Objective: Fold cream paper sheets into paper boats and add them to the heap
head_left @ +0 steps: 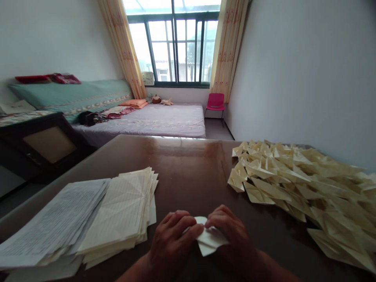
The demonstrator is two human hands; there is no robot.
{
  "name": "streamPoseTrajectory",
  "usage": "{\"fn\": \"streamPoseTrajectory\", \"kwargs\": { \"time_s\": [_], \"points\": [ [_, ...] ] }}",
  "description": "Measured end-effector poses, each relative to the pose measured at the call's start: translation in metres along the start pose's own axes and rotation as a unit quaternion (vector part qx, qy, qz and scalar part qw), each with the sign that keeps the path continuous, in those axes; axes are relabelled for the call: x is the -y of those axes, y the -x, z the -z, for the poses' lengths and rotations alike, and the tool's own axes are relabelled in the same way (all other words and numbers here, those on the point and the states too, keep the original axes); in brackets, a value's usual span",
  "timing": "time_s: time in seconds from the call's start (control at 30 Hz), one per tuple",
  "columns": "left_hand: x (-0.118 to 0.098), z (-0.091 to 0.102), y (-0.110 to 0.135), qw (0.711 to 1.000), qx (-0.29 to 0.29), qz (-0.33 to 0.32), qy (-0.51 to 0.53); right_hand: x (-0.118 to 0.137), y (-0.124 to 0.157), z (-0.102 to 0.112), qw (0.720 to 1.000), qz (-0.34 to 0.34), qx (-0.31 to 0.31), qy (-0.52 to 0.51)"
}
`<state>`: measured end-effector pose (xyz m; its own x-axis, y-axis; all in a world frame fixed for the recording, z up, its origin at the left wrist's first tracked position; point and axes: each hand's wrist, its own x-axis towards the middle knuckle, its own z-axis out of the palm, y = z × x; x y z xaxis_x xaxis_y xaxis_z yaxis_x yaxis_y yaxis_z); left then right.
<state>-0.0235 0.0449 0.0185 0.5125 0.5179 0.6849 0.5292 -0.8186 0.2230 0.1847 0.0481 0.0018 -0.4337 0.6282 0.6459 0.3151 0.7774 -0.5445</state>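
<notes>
A small folded sheet of cream paper [209, 239] lies low in the middle of the view, between my two hands just above the brown table. My left hand [175, 235] closes on its left side, thumb across the top and fingers curled. On the right side, my right hand [227, 229] grips the paper with its fingers bent and the tips near the centre fold. Both hands cover parts of the paper, so its full shape is hidden.
Left of my hands lie a stack of lined, creased sheets [117, 211] and a stack of printed sheets [58, 219]. A large heap of folded paper pieces [290, 172] covers the right side of the table [182, 172]. Beyond are a bed [170, 117] and a pink chair [216, 102].
</notes>
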Motion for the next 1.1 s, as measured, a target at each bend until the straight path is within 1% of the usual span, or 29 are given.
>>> {"fn": "streamPoseTrajectory", "kwargs": {
  "time_s": [0.07, 0.13, 0.2, 0.23, 0.3, 0.37, 0.4, 0.47, 0.57, 0.6, 0.67, 0.73, 0.8, 0.9, 1.0, 1.1],
  "points": [
    [0.002, -0.003, 0.001, 0.998, -0.005, 0.021, 0.061, -0.007, -0.001, -0.002, 0.999, -0.044, -0.018, -0.003],
    [0.006, -0.008, 0.003, 0.99, -0.004, 0.046, 0.131, -0.014, -0.002, -0.002, 0.998, -0.066, -0.003, 0.001],
    [0.009, -0.012, 0.005, 0.982, 0.003, 0.067, 0.179, -0.018, -0.002, -0.001, 0.998, -0.057, 0.018, 0.008],
    [0.011, -0.013, 0.005, 0.98, 0.004, 0.074, 0.184, -0.019, -0.001, 0.001, 0.999, -0.046, 0.018, 0.022],
    [0.015, -0.013, 0.004, 0.985, -0.008, 0.075, 0.153, -0.018, 0.0, 0.006, 0.996, -0.018, -0.002, 0.084],
    [0.019, -0.011, 0.003, 0.994, -0.036, 0.067, 0.074, -0.017, -0.001, 0.011, 0.985, 0.009, -0.02, 0.172],
    [0.02, -0.01, 0.002, 0.997, -0.04, 0.058, 0.025, -0.017, -0.002, 0.014, 0.976, 0.017, -0.02, 0.214],
    [0.022, -0.009, 0.003, 0.998, -0.018, 0.026, -0.06, -0.018, -0.004, 0.016, 0.96, 0.025, -0.004, 0.279],
    [0.024, -0.014, 0.005, 0.992, 0.049, -0.034, -0.107, -0.024, -0.005, 0.013, 0.946, 0.035, 0.047, 0.319],
    [0.024, -0.016, 0.005, 0.99, 0.075, -0.046, -0.109, -0.026, -0.005, 0.012, 0.944, 0.037, 0.07, 0.32],
    [0.025, -0.019, 0.006, 0.984, 0.127, -0.043, -0.115, -0.029, -0.003, 0.011, 0.942, 0.036, 0.125, 0.309],
    [0.026, -0.021, 0.006, 0.976, 0.185, -0.027, -0.11, -0.031, -0.001, 0.014, 0.939, 0.024, 0.171, 0.297],
    [0.025, -0.021, 0.005, 0.969, 0.225, -0.009, -0.1, -0.03, 0.001, 0.02, 0.936, 0.004, 0.207, 0.284],
    [0.021, -0.02, 0.004, 0.964, 0.251, 0.017, -0.091, -0.031, 0.001, 0.033, 0.937, -0.034, 0.241, 0.252],
    [0.016, -0.018, 0.003, 0.961, 0.259, 0.044, -0.088, -0.038, 0.0, 0.045, 0.948, -0.089, 0.247, 0.182],
    [0.014, -0.017, 0.003, 0.962, 0.255, 0.082, -0.06, -0.047, -0.001, 0.05, 0.956, -0.131, 0.243, 0.096]
  ]
}}
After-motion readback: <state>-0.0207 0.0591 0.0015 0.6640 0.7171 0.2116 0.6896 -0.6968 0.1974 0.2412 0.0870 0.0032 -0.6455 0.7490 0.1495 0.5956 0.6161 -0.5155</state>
